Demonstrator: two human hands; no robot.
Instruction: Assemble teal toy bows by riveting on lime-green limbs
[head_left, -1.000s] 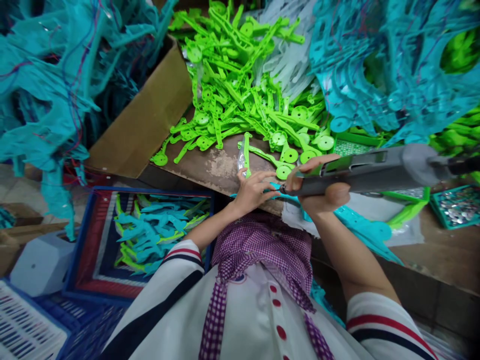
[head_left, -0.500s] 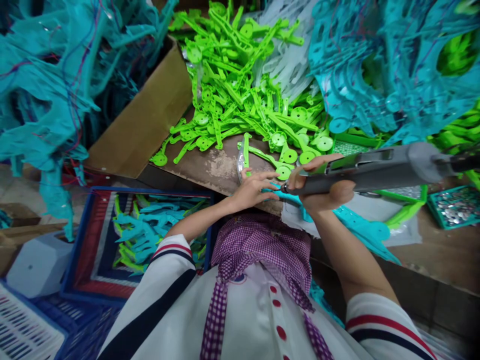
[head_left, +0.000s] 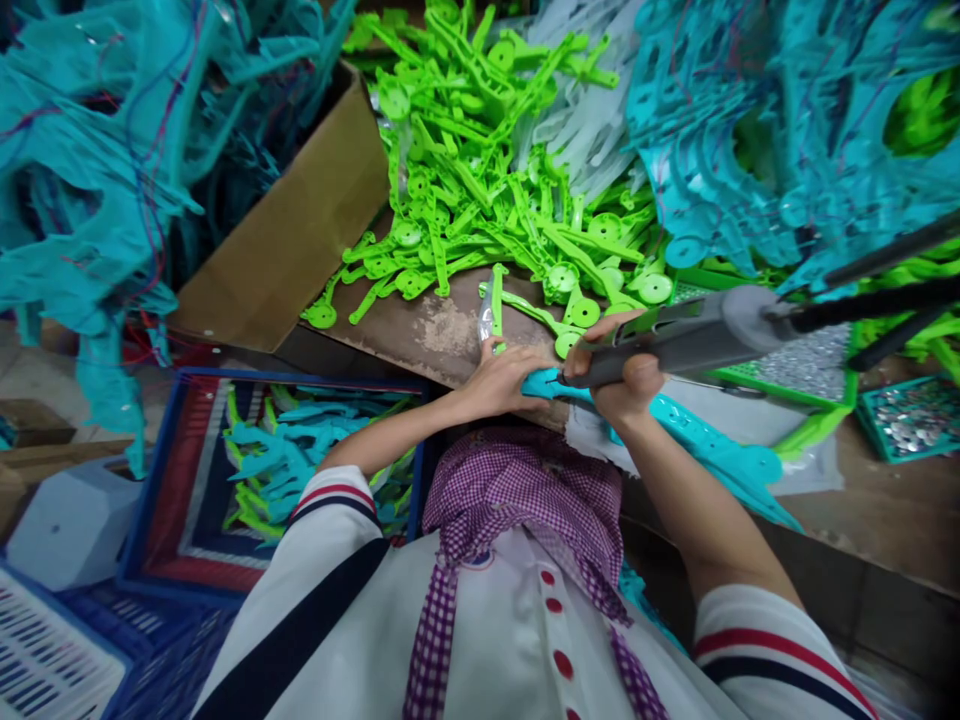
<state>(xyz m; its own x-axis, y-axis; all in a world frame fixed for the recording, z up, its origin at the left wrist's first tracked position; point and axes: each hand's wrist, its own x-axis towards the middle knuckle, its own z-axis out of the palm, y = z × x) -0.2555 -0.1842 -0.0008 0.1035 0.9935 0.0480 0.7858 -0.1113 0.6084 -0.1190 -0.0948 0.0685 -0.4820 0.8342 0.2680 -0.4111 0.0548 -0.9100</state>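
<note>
My right hand (head_left: 626, 385) is wrapped round a grey power screwdriver (head_left: 690, 335) that lies nearly level, its tip down on a teal plastic part (head_left: 705, 445) at the table's front edge. My left hand (head_left: 501, 378) is closed on the left end of that teal part, holding it against the brown table (head_left: 442, 335). A dark cable (head_left: 870, 300) runs off the tool's rear to the right. Just beyond my hands lies a heap of green plastic arms with round ends (head_left: 487, 170).
A cardboard box (head_left: 292, 235) leans at the table's left. Bundles of teal parts hang at upper left (head_left: 82, 170) and upper right (head_left: 757, 120). A blue crate (head_left: 187, 520) below left holds teal and green pieces. Small green trays of screws (head_left: 911, 420) stand right.
The screwdriver has swung so its rear points higher and its tip sits lower and slightly left on the teal part. My left hand has closed tighter on the part's end.
</note>
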